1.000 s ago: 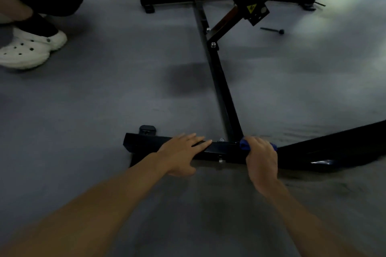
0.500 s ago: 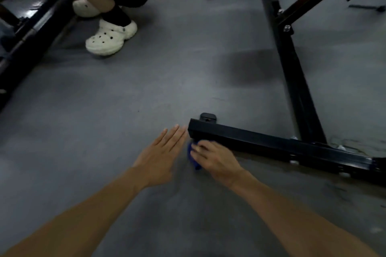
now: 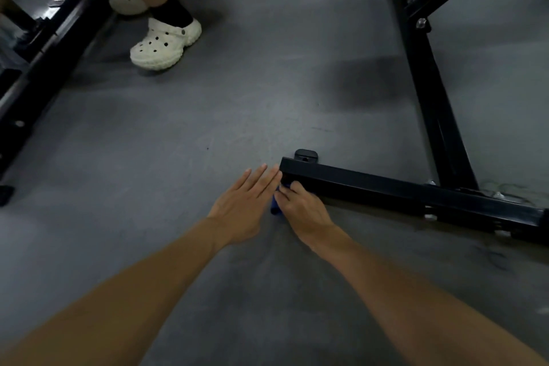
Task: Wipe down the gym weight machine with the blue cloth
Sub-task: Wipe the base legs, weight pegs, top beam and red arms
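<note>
- The blue cloth (image 3: 275, 205) was bunched under the right hand (image 3: 303, 211), only a small blue patch showing at the left side of that hand's fingers, low against the near face of the black floor bar (image 3: 386, 187) at its left end.
- The right hand's fingers (image 3: 289, 192) were curled over the cloth and pressed it to the bar, their tips reaching the bar's near face just below its top edge.
- The left hand (image 3: 242, 208) lay flat just to the left of the cloth, fingers straight and slightly spread, holding nothing; its fingertips (image 3: 269, 171) pointed at the bar's end and came right up beside it, though I could not tell whether they touched it.
- The two hands sat close side by side, the left one's edge just beside the right fingers.
- Beyond the fingers, a small black foot (image 3: 306, 155) stuck out behind the bar's left end.
- To the right of the fingers the bar ran on across the grey floor (image 3: 178, 142) and met a long black beam (image 3: 430, 92) that led away toward the far part of the weight machine.
- Far beyond the left fingers, a second person's white clog (image 3: 165, 44) with a black sock stood on the floor, another clog (image 3: 126, 1) behind it.
- Further left lay another dark machine frame (image 3: 44, 47).
</note>
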